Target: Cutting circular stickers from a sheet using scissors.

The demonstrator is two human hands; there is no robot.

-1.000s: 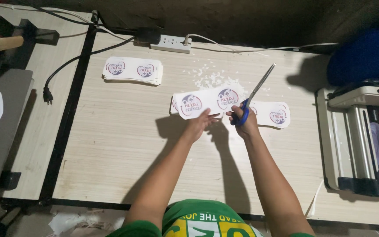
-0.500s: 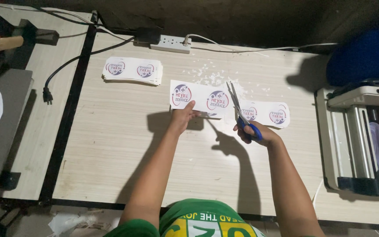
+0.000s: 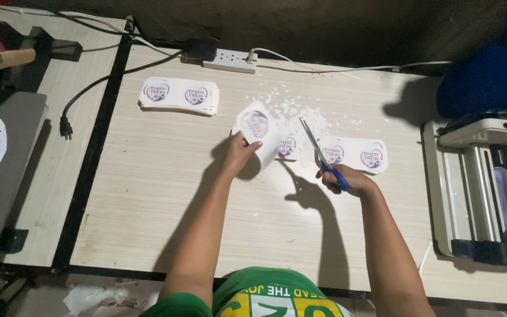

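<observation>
At the back of your table point(image 3: 148, 194) sits a white power strip point(image 3: 229, 60), with a loose black plug point(image 3: 65, 125) off its left edge. A stack of printed stickers point(image 3: 179, 95) lies upper left, paper scraps point(image 3: 291, 108) mid-table, and a paper cutter point(image 3: 479, 188) stands at right.

paper sticker sheet point(image 3: 257, 126), metal-bladed scissors point(image 3: 318, 149), wood-grain table point(image 3: 165, 194)

Print workshop (sticker stacks point(image 3: 180, 95), paper cutter point(image 3: 482, 188))
</observation>
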